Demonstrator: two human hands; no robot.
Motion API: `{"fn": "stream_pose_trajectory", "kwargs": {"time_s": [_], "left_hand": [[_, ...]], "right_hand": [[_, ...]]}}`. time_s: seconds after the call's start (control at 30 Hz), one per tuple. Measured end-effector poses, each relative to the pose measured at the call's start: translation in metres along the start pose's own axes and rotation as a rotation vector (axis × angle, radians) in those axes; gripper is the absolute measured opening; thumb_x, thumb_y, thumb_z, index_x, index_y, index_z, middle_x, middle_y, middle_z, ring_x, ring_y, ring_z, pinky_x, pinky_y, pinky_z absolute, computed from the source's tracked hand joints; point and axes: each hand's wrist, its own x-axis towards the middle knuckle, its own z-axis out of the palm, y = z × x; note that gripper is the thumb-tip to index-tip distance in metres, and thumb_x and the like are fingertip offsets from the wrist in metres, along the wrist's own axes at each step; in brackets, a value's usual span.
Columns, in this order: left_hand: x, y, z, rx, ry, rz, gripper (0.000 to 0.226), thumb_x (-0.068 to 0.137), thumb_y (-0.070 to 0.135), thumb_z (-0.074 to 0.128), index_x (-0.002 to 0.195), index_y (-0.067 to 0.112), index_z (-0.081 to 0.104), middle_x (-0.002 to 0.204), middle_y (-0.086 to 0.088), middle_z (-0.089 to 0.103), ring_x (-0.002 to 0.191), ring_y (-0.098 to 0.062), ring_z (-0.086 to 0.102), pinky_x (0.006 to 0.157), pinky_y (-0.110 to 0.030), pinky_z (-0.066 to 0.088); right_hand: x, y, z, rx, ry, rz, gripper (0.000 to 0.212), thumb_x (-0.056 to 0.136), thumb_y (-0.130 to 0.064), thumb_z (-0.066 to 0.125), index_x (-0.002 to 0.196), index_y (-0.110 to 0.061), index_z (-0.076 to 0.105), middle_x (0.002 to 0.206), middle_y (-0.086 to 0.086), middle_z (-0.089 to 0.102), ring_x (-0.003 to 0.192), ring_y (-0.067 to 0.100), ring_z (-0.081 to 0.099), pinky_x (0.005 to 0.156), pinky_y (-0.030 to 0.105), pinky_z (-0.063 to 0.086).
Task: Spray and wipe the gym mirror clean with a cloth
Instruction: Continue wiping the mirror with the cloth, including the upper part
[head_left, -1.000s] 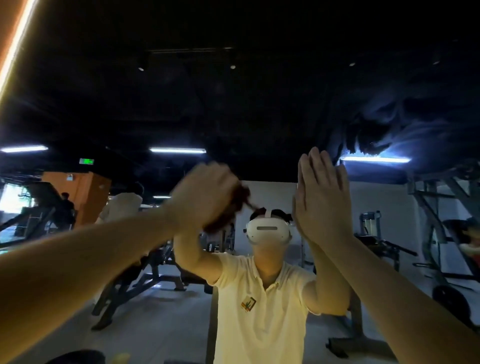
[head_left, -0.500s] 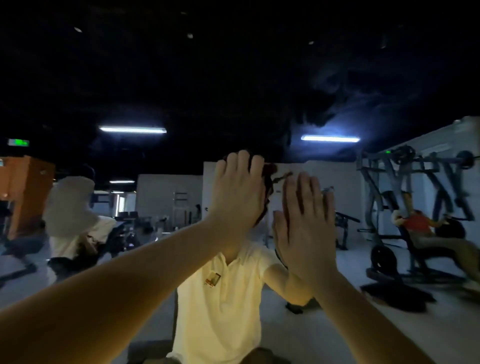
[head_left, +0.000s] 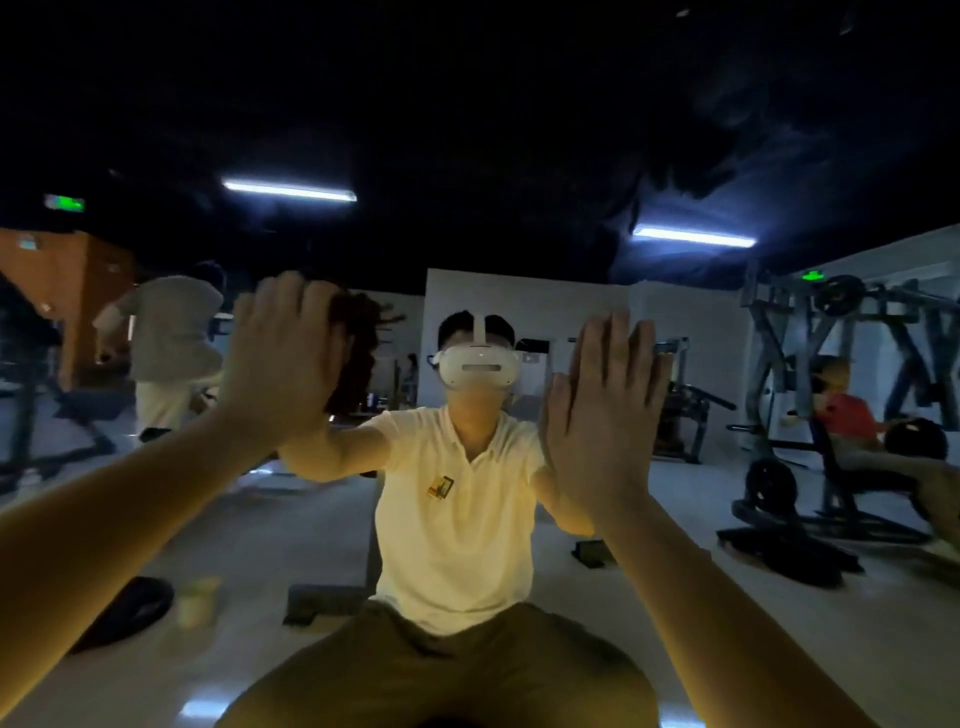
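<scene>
The gym mirror (head_left: 519, 130) fills the head view and reflects me crouching in front of it. My left hand (head_left: 280, 358) is raised at the left, fingers straight, and presses a dark brown cloth (head_left: 361, 348) flat against the glass. The cloth sticks out past the fingertips on the right. To the right of my reflected head, my right hand (head_left: 605, 410) lies flat on the mirror with fingers together and holds nothing. No spray bottle is in either hand.
Reflected in the glass, a pale bottle (head_left: 196, 597) and a dark flat object (head_left: 130, 608) sit on the floor at lower left. A weight machine (head_left: 836, 405) with a seated person stands on the right. Another person (head_left: 171, 338) walks at the left.
My left hand has carried the cloth leftward across the glass, away from my right hand. The right hand stayed flat on the mirror. The view has dropped lower.
</scene>
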Motion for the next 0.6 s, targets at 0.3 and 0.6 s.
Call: {"fn": "stream_pose_trajectory", "kwargs": {"time_s": [0.3, 0.6], "left_hand": [[-0.016, 0.107, 0.017, -0.209, 0.045, -0.046, 0.036, 0.095, 0.032, 0.041, 0.115, 0.008, 0.058, 0.109, -0.018, 0.053, 0.099, -0.034, 0.047, 0.087, -0.044, 0.035], [-0.053, 0.181, 0.02, -0.169, -0.042, 0.401, 0.035, 0.1, 0.034, 0.047, 0.126, 0.012, 0.054, 0.114, -0.013, 0.059, 0.101, -0.028, 0.051, 0.087, -0.038, 0.04]], "right_hand": [[-0.01, 0.017, -0.005, 0.042, -0.007, -0.082, 0.064, 0.108, -0.038, 0.028, 0.165, -0.01, 0.016, 0.172, 0.016, 0.009, 0.16, 0.034, 0.004, 0.127, 0.058, 0.01], [-0.068, 0.053, -0.009, 0.119, -0.038, -0.207, 0.067, 0.1, -0.026, 0.055, 0.16, -0.005, 0.031, 0.169, 0.017, 0.022, 0.158, 0.034, 0.018, 0.12, 0.063, 0.027]]}}
